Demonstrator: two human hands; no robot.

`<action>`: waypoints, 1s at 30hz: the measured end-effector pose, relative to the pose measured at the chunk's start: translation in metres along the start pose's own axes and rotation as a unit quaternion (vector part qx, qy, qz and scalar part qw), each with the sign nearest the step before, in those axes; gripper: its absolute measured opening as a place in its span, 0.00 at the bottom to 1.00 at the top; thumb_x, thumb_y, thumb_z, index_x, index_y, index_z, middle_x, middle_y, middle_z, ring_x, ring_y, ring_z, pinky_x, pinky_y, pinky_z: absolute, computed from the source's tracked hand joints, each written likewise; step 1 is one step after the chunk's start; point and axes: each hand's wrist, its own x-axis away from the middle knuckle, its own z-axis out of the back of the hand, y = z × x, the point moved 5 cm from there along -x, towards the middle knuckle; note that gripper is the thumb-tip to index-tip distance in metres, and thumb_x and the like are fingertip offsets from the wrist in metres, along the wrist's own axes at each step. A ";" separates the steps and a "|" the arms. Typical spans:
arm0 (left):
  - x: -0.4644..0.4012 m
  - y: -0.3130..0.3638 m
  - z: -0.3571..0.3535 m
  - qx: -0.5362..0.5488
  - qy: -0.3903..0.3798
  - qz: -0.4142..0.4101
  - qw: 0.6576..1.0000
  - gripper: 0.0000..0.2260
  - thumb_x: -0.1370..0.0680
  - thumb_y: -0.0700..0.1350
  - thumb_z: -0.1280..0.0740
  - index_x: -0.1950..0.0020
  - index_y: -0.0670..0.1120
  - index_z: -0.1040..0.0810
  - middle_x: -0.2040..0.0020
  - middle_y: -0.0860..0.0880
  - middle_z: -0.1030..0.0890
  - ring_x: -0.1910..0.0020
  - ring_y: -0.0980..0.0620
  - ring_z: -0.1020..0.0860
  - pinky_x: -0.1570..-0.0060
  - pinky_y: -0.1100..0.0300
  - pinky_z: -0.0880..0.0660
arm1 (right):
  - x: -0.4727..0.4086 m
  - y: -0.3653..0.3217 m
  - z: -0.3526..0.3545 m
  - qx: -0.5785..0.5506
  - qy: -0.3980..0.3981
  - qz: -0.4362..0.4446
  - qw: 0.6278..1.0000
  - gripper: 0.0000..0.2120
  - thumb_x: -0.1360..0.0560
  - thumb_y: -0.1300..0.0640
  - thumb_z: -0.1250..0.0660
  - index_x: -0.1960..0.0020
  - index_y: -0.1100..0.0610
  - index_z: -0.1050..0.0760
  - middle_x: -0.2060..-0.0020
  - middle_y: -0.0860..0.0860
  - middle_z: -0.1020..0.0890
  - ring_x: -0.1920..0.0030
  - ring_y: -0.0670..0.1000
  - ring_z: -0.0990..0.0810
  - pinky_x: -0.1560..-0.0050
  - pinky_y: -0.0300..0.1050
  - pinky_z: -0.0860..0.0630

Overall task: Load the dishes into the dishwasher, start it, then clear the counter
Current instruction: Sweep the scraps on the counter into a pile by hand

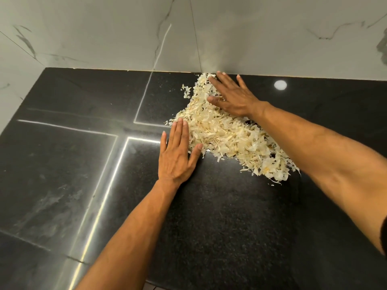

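Note:
A heap of pale, papery peel scraps [228,135] lies on the black speckled counter [219,216], stretching from the back wall toward the right. My left hand [178,155] rests flat on the counter at the heap's left edge, fingers together and touching the scraps. My right hand [232,97] lies flat against the heap's far side near the wall, fingers spread, its forearm crossing over the right end of the heap. Neither hand holds anything.
A white marbled wall [230,38] rises directly behind the counter and along the left side. Ceiling lights reflect as bright lines and a round spot [280,85] on the glossy counter. The counter's front edge [167,283] shows at the bottom.

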 end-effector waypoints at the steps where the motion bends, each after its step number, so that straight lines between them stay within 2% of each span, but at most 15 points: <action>1: 0.000 0.000 0.000 0.002 0.001 -0.001 1.000 0.33 0.19 0.64 0.58 0.20 0.47 0.56 0.20 0.51 0.56 0.22 0.56 0.59 0.24 0.51 0.62 | -0.004 0.002 0.003 0.001 0.003 -0.006 1.000 0.40 0.26 0.29 0.62 0.21 0.49 0.60 0.21 0.54 0.59 0.22 0.52 0.60 0.26 0.58 0.67; 7: -0.001 -0.004 0.001 0.027 0.010 0.022 0.999 0.33 0.20 0.64 0.57 0.20 0.47 0.54 0.21 0.51 0.56 0.22 0.56 0.58 0.24 0.52 0.60 | -0.030 -0.012 -0.005 0.030 -0.046 -0.004 0.998 0.38 0.24 0.29 0.61 0.21 0.48 0.62 0.21 0.53 0.58 0.22 0.51 0.60 0.26 0.60 0.68; 12: -0.001 -0.003 0.002 0.037 0.023 0.038 0.998 0.34 0.20 0.64 0.58 0.20 0.46 0.52 0.21 0.50 0.54 0.22 0.55 0.56 0.23 0.52 0.60 | -0.021 -0.032 -0.005 0.013 -0.048 0.094 0.994 0.38 0.24 0.30 0.60 0.20 0.48 0.61 0.21 0.51 0.58 0.22 0.49 0.58 0.24 0.56 0.67; 15: -0.001 -0.004 0.002 0.035 0.024 0.045 0.998 0.34 0.20 0.64 0.58 0.20 0.46 0.53 0.21 0.50 0.55 0.22 0.54 0.56 0.23 0.52 0.60 | -0.034 -0.028 0.002 0.007 -0.039 0.066 0.997 0.42 0.27 0.27 0.63 0.20 0.49 0.60 0.21 0.52 0.57 0.22 0.50 0.58 0.25 0.56 0.65; 20: -0.002 -0.008 0.001 0.043 0.028 0.056 0.997 0.33 0.20 0.64 0.57 0.20 0.45 0.52 0.20 0.48 0.53 0.22 0.54 0.56 0.23 0.50 0.58 | -0.049 -0.026 -0.004 0.039 -0.049 0.021 0.998 0.40 0.25 0.29 0.63 0.20 0.50 0.60 0.21 0.53 0.57 0.22 0.51 0.59 0.24 0.55 0.65; 25: -0.003 -0.008 -0.001 0.047 0.024 0.052 0.997 0.33 0.20 0.64 0.57 0.20 0.46 0.54 0.20 0.49 0.54 0.22 0.54 0.56 0.23 0.50 0.58 | -0.037 -0.040 -0.010 0.008 -0.057 0.115 0.992 0.36 0.22 0.32 0.58 0.20 0.48 0.58 0.21 0.51 0.51 0.22 0.49 0.54 0.25 0.52 0.63; 30: -0.002 -0.009 0.000 0.052 0.025 0.059 0.997 0.33 0.20 0.64 0.57 0.20 0.46 0.54 0.20 0.49 0.54 0.22 0.55 0.57 0.23 0.50 0.58 | -0.057 -0.035 -0.002 -0.034 -0.039 0.038 0.998 0.35 0.21 0.34 0.57 0.20 0.51 0.58 0.21 0.52 0.54 0.21 0.49 0.57 0.23 0.53 0.61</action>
